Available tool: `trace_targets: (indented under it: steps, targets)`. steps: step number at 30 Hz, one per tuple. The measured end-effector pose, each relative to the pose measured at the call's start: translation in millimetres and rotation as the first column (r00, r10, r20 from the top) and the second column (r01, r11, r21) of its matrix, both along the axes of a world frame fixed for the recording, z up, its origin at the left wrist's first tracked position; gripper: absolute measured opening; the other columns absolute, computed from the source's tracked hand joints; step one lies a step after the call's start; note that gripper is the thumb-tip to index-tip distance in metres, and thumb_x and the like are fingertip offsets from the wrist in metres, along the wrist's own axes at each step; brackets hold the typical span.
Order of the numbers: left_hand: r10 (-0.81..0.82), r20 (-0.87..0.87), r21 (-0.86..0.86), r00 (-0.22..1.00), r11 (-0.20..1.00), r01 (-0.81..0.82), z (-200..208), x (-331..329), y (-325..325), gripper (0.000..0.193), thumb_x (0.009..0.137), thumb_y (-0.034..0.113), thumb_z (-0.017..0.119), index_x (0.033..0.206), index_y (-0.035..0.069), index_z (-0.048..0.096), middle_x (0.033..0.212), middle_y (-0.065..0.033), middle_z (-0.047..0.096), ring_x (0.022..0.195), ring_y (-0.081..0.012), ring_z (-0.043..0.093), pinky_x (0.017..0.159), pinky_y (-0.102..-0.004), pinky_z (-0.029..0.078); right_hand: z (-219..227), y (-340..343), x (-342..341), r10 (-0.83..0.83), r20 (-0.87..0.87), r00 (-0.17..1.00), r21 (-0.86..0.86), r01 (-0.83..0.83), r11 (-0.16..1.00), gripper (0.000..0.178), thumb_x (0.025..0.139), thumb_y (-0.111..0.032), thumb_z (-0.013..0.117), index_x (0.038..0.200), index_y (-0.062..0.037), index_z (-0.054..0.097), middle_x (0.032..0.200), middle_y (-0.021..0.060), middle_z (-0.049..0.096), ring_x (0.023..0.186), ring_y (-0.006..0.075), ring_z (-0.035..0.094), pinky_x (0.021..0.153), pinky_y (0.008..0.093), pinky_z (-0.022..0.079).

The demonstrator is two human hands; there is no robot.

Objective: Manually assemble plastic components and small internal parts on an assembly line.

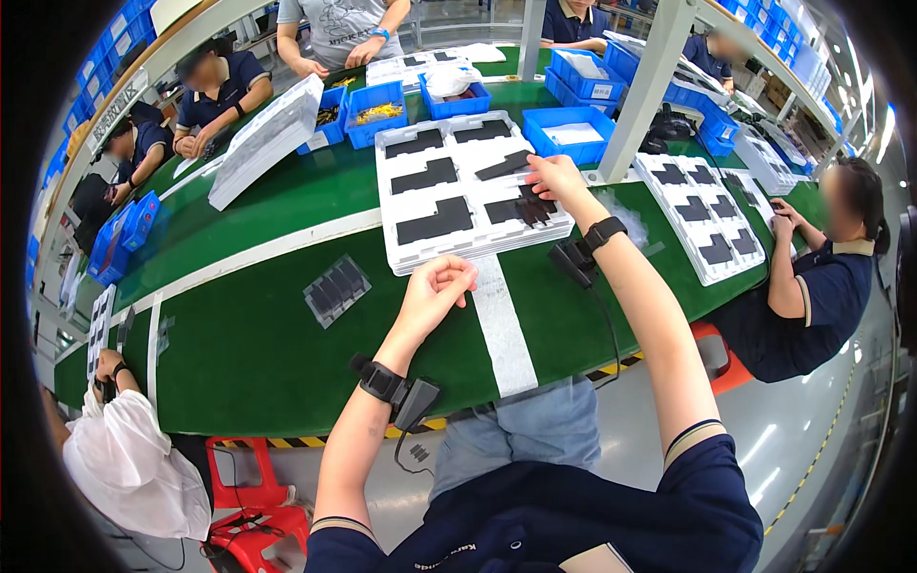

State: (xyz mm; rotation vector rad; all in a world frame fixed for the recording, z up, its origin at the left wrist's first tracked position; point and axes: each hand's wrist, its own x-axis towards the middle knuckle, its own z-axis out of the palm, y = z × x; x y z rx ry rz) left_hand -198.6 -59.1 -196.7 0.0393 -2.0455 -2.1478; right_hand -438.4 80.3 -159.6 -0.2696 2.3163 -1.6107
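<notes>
A stack of white plastic trays (pixel 391 191) lies ahead of me, its top one holding several flat black parts (pixel 435 222) in shaped pockets. My right hand (pixel 557 181) is over the tray's right side, fingertips pinched at the right end of a tilted flat black part (pixel 504 165). Just below those fingers lies a glossy black part (pixel 523 210). My left hand (pixel 437 291) is at the tray's near edge, fingers curled and thumb closed against them; whether anything small is inside is hidden. Both wrists wear black straps with small devices.
Left of the tray, a clear pack of dark strips (pixel 336 290) lies on the green table (pixel 258 353). Blue bins (pixel 376 113) stand beyond. A white post (pixel 650 95) rises at right, beside another tray (pixel 702 215) and a seated co-worker. Clear plastic (pixel 621 220) lies near my right wrist.
</notes>
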Motion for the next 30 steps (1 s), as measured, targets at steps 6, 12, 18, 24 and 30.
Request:
trace_targets:
  steps: [6, 12, 18, 24, 30]
  targets:
    - [-0.007, 0.003, 0.014, 1.0, 1.0, 0.007, 3, 3, 1, 0.016, 0.086, 0.018, 0.059, 0.092, 0.003, 0.059, 0.073, -0.003, 0.061, 0.055, -0.0044, 0.049, 0.053, -0.017, 0.04, -11, -8, 13, 0.208, -0.767, 0.607, 0.383, 0.173, 0.907, 0.036, 0.075, -0.024, 0.061, 0.106, -0.0065, 0.058, 0.11, 0.0175, 0.055, 0.104, 0.0328, 0.051, 0.084, 0.0453, 0.043]
    - [-0.009, 0.013, -0.011, 1.0, 1.0, 0.009, 6, 5, 1, 0.019, 0.085, 0.02, 0.061, 0.092, 0.002, 0.059, 0.074, -0.0033, 0.061, 0.057, -0.0045, 0.05, 0.054, -0.0171, 0.04, -17, -11, 16, 0.552, -0.439, 0.709, 0.784, 0.002, 0.621, 0.061, 0.084, -0.047, 0.046, 0.134, -0.0148, 0.034, 0.139, 0.0179, 0.029, 0.129, 0.0343, 0.024, 0.1, 0.0612, 0.021]
    - [0.001, -0.004, 0.008, 1.0, 1.0, -0.001, 1, 3, 1, 0.019, 0.085, 0.019, 0.06, 0.091, 0.002, 0.059, 0.074, -0.0035, 0.061, 0.06, -0.0049, 0.052, 0.054, -0.0178, 0.041, -21, -10, 9, 0.555, -0.453, 0.698, 0.775, 0.001, 0.632, 0.062, 0.084, -0.049, 0.044, 0.135, -0.0171, 0.033, 0.141, 0.0155, 0.028, 0.129, 0.0356, 0.024, 0.1, 0.0592, 0.022]
    - [-0.027, -0.002, 0.005, 1.0, 1.0, 0.027, 5, 3, -1, 0.018, 0.085, 0.019, 0.06, 0.091, 0.002, 0.059, 0.076, -0.003, 0.061, 0.064, -0.0053, 0.054, 0.054, -0.018, 0.042, -38, -5, 5, 0.434, -0.694, 0.574, 0.551, 0.037, 0.834, 0.059, 0.081, -0.04, 0.055, 0.123, 0.0003, 0.042, 0.13, 0.0267, 0.037, 0.119, 0.0408, 0.037, 0.099, 0.0412, 0.034]
    - [0.009, -0.008, 0.026, 1.0, 1.0, -0.009, 5, 5, 1, 0.018, 0.085, 0.019, 0.06, 0.091, 0.002, 0.059, 0.075, -0.0026, 0.061, 0.062, -0.005, 0.053, 0.055, -0.0177, 0.041, -40, -3, 6, 0.442, -0.698, 0.564, 0.56, 0.044, 0.828, 0.055, 0.081, -0.038, 0.055, 0.119, 0.0017, 0.048, 0.128, 0.0294, 0.038, 0.119, 0.0404, 0.037, 0.098, 0.0416, 0.034]
